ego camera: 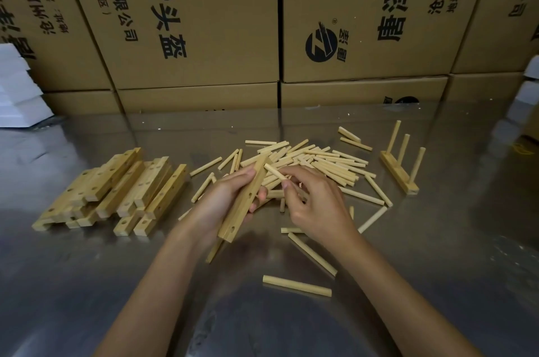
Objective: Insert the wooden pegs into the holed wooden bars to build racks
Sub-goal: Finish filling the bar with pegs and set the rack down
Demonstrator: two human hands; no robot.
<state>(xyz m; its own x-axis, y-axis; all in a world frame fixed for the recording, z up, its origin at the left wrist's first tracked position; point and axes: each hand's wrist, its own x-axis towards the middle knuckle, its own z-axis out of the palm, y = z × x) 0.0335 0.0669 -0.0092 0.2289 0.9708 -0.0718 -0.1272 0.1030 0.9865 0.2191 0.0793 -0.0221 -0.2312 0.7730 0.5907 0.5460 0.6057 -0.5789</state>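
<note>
Holed bar [244, 201] is off the worktop [437, 254], tilted, near end low toward the camera, far end up over the peg pile. Two holes visible on its upper face. Left hand [224, 199] grips it around the middle, fingers curled round it. Right hand [315, 205] pinches one peg [274, 171] at finger level, peg tip just beside the bar's far end; can't tell if it's seated in a hole.

Loose peg pile [320, 161] sits right behind the hands, with strays scattered toward the camera and to the right. Stack of holed bars [116, 193] lies left of the hands. Finished rack [401, 170] stands at right: one bar with three upright pegs. Cardboard boxes [204, 21] wall off the back edge; white foam blocks [17, 88] at far left.
</note>
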